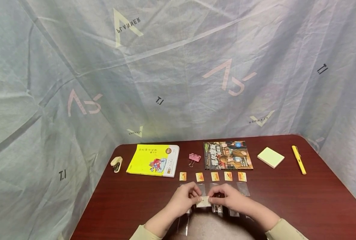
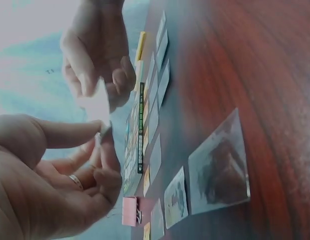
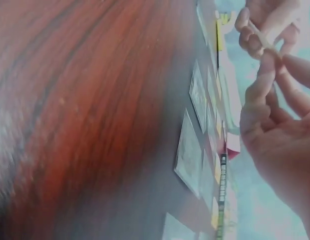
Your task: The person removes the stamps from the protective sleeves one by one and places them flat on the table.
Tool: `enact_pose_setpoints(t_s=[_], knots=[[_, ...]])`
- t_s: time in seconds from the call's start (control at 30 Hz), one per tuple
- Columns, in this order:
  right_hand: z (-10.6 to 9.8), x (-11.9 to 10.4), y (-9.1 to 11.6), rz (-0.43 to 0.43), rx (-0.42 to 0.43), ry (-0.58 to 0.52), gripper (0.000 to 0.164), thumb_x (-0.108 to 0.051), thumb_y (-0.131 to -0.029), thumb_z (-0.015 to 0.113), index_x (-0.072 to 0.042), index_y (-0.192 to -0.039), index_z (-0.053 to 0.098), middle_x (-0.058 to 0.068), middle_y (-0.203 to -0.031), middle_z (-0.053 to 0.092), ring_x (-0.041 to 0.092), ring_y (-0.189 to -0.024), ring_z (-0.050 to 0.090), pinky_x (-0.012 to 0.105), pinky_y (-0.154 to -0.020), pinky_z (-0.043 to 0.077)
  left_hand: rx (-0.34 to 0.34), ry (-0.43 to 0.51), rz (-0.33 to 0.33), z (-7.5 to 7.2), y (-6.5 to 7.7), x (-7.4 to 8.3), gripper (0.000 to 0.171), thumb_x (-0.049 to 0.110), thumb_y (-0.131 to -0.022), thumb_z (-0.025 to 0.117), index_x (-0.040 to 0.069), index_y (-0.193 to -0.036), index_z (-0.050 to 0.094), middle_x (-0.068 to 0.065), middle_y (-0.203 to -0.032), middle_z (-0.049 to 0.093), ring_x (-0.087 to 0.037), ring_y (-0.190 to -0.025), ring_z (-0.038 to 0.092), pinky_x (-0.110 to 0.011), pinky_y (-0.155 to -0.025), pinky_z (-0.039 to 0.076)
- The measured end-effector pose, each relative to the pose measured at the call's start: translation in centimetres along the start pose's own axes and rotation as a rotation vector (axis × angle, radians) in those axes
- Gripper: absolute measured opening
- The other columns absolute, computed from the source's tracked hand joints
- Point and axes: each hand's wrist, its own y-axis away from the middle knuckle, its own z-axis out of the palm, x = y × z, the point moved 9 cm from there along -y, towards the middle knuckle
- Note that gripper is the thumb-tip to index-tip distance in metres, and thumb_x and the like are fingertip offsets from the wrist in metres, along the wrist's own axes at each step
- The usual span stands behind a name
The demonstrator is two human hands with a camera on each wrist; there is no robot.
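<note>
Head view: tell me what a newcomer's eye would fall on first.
Probably the bright yellow book, lying toward the back left of the dark red table. Next, likely, the left hand and right hand, pinching a small pale piece between them, on the near side of a row of five yellow-orange cards. The pink binder clip also stands out, between the yellow book and a dark-covered magazine.

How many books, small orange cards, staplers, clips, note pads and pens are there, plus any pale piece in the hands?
Books: 2
Small orange cards: 5
Stapler: 1
Pink clip: 1
Note pad: 1
Yellow pen: 1
Pale piece, pinched by left hand and right hand: 1
Total: 12
</note>
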Motion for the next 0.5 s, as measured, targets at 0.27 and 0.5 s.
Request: enact_pose_setpoints(t_s=[0.27,0.5], knots=[[0.18,0.32,0.07,-0.065,-0.069,-0.317,0.013,-0.009,-0.093,0.053,-0.001,-0.099,0.062,0.027,-0.068,0.048,0.032,-0.050,0.038,0.040,-0.041,0.035,-0.047,0.154,0.045,-0.08,-0.06,0.21,0.008,0.008,-0.080,0.069,0.013,-0.087,0.067,0.002,-0.075,0.064,-0.009,-0.068,0.057,-0.021,-0.060,0.046],[0.38,0.95,0.17,-0.039,-0.077,-0.423,0.014,-0.007,-0.093,0.054,0.002,-0.100,0.062,0.030,-0.069,0.046,0.040,-0.053,0.034,0.043,-0.042,0.032,-0.091,0.253,0.051,0.22,0.12,0.23,0.009,0.009,-0.080,0.069,0.009,-0.089,0.067,-0.005,-0.078,0.065,-0.011,-0.070,0.059,-0.022,-0.061,0.047]])
